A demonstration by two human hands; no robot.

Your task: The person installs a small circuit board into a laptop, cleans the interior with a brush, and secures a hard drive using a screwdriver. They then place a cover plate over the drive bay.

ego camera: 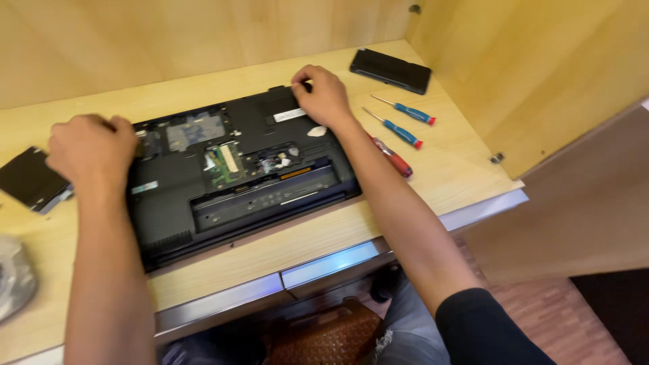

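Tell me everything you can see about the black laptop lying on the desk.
The laptop is black, apparently plastic, lying bottom side up and slightly askew on the light wooden desk. Its bottom covers are off, so a green circuit board, a silvery plate and an empty long bay along the near edge show. The left hand grips its left edge; the right hand presses on its far right corner.
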